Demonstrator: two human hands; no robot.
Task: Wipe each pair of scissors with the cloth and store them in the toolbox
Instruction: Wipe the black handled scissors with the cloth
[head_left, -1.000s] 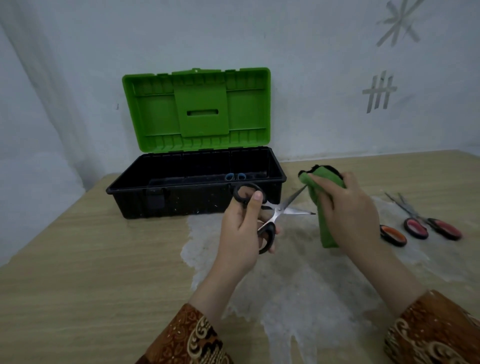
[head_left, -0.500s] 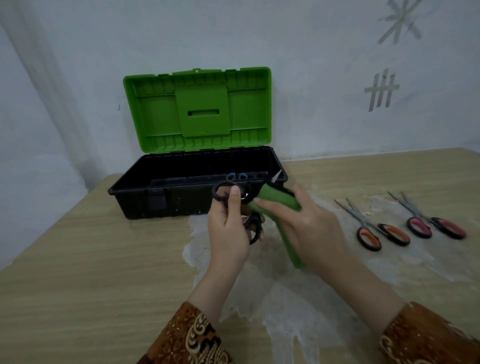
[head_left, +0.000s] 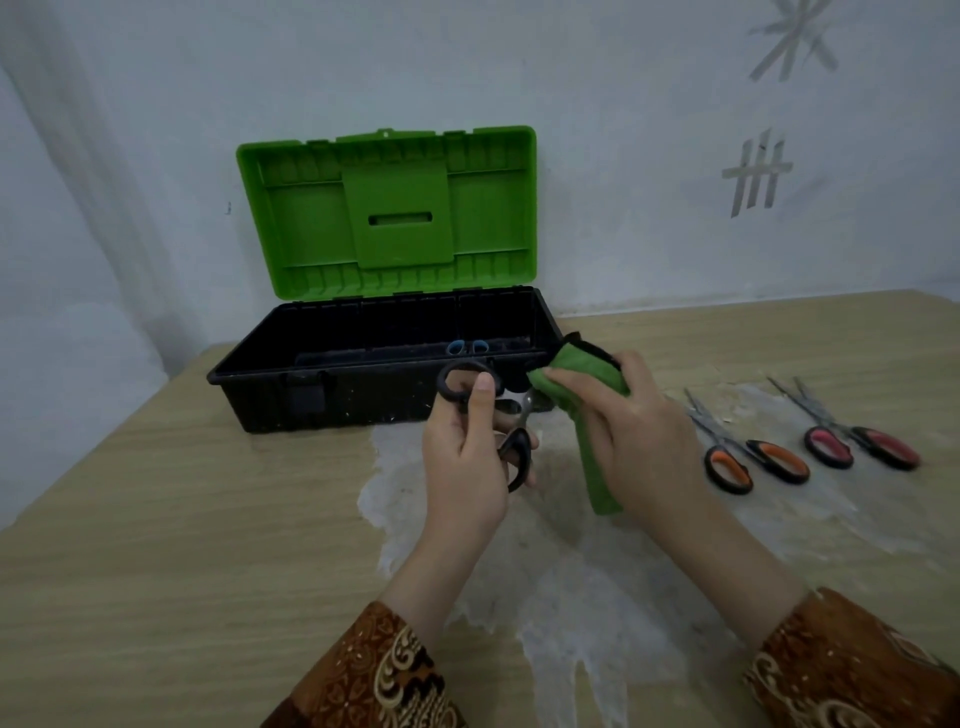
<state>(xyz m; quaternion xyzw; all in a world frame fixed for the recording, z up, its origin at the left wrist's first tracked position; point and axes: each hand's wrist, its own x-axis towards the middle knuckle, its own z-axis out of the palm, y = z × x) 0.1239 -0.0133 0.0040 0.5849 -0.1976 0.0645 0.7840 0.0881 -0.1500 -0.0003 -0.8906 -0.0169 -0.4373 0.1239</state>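
Midway through the wiping step, by the look of it: left hand (head_left: 470, 457) curled round the handles of the black-handled scissors (head_left: 498, 421), thumb laid over the upper loop, held above the table (head_left: 156, 519) just in front of the toolbox (head_left: 363, 374); right hand (head_left: 631, 436) gripping the green cloth (head_left: 587, 410), folded over the blades so that almost none of the metal shows. Next, most likely, drawing the cloth off toward the tips, then carrying the pair over the black rim and setting it down inside, where blue handles (head_left: 467, 347) of a stored pair already peek out. Waiting on the table to the right, well apart from both hands: orange-handled scissors (head_left: 748, 457) and red-handled scissors (head_left: 852, 441), not yet wiped, judging by where they lie
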